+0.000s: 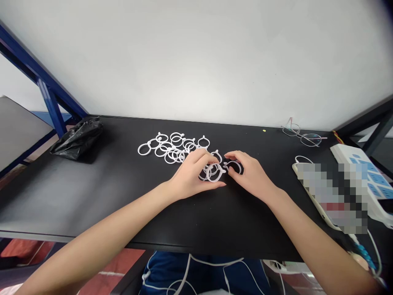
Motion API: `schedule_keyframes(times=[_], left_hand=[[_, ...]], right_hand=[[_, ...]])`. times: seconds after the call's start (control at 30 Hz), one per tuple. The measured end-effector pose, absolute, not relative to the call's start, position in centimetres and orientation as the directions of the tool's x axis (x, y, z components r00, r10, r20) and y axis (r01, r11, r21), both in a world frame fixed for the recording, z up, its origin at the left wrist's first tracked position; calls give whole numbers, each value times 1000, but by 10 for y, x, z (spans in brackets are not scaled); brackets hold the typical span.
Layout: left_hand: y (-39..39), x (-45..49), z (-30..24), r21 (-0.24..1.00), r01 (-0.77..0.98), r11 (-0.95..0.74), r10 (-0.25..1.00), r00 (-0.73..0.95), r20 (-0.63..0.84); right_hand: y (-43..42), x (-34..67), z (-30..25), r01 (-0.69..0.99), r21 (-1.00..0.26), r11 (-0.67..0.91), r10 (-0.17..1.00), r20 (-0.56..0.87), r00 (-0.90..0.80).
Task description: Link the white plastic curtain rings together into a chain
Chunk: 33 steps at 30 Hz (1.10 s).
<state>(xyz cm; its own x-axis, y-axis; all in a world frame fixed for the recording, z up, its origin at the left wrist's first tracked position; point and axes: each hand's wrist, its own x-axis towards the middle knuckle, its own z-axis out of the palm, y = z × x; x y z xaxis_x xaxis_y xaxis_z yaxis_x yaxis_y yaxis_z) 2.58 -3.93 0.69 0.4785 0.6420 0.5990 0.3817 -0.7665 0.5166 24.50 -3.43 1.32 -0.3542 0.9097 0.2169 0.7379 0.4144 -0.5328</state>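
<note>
Several white plastic rings (172,148) lie scattered on the black table (92,192), just beyond my hands. My left hand (193,174) is curled around a small bunch of linked white rings (214,172), gripping them between thumb and fingers. My right hand (248,174) is closed on a single white ring (233,165), pinching it right next to the bunch. The two hands nearly touch at the middle of the table.
A crumpled black plastic bag (77,138) sits at the table's far left. A pair of glasses (302,136) lies at the back right. A phone (328,192) and a white power strip (365,176) lie at the right edge. White cables hang below the front edge.
</note>
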Motion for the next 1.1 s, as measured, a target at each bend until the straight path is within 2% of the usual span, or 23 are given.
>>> schedule_keyframes(times=[0.33, 0.53, 0.83, 1.1], left_hand=[[-39, 25, 3, 354, 528, -772, 626, 536, 567], [-39, 26, -1, 349, 569, -744, 661, 558, 501], [-39, 25, -3, 318, 606, -729, 676, 564, 474], [-41, 27, -1, 344, 624, -702, 707, 551, 444]], right_hand=[[-35, 242, 14, 730, -528, 435, 900, 232, -369], [-32, 245, 12, 699, -553, 454, 891, 272, -364], [-35, 241, 15, 664, -616, 424, 898, 383, -218], [-41, 233, 19, 495, -737, 460, 881, 450, -149]])
